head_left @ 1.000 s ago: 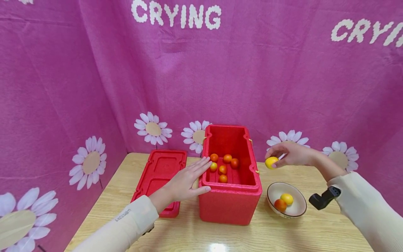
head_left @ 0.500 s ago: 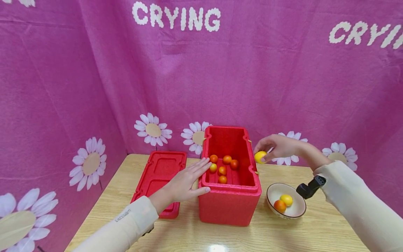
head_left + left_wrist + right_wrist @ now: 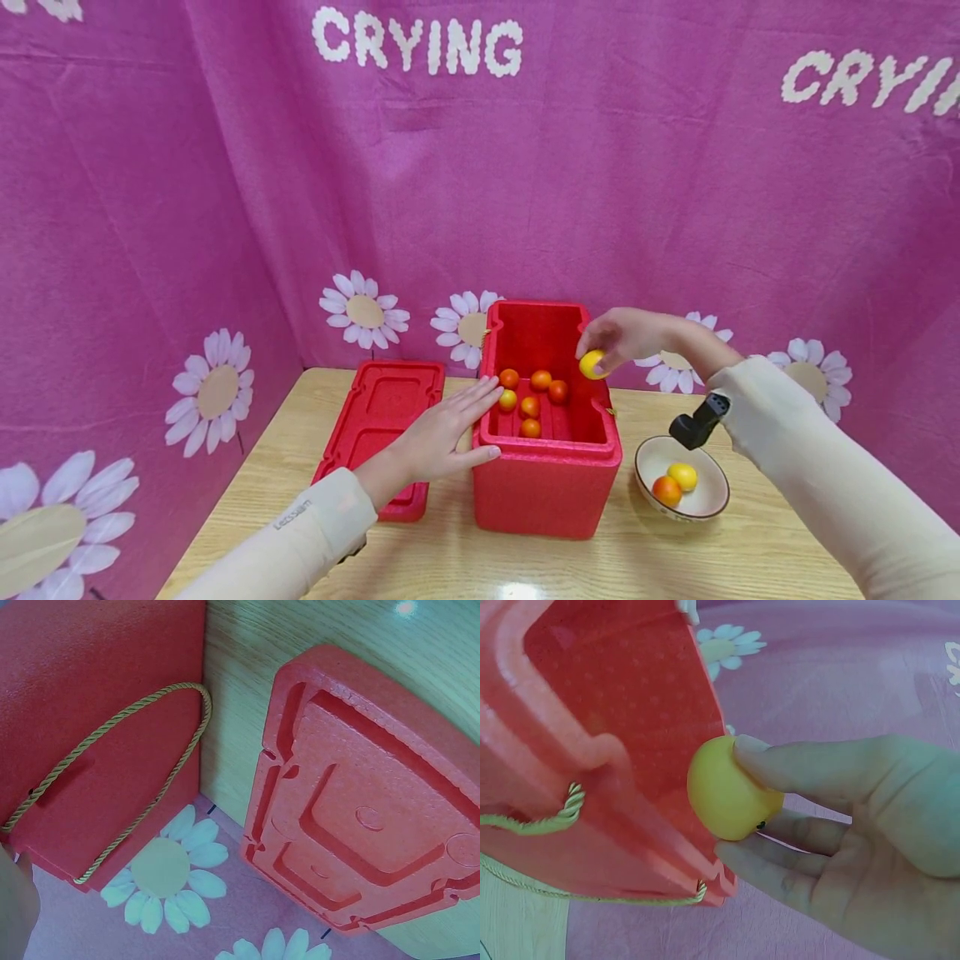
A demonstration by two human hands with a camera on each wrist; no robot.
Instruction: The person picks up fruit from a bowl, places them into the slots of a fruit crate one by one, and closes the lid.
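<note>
My right hand (image 3: 628, 335) pinches a small, smooth yellow fruit (image 3: 592, 365) between thumb and fingers, over the right rim of the tall red box (image 3: 543, 492). Close up in the right wrist view, the yellow fruit (image 3: 724, 787) has a small dark spot near its end. Inside the open box lie several orange and red fruits (image 3: 558, 392) and one yellow fruit (image 3: 507, 400). My left hand (image 3: 442, 433) rests with straight fingers on the box's left rim. Only a sliver of that hand shows in the left wrist view.
Right of the box, a pale bowl (image 3: 708, 497) holds one yellow and one orange-red fruit. The red lid (image 3: 393, 392) lies on the wooden table (image 3: 420, 562) to the left. Yellow rope handles (image 3: 112, 724) hang on the box's sides. A pink flowered cloth (image 3: 480, 183) stands behind.
My right hand has carried the yellow fruit leftward and slightly up, from the space above the bowl to the box's right rim. The left hand has stayed in place.
</note>
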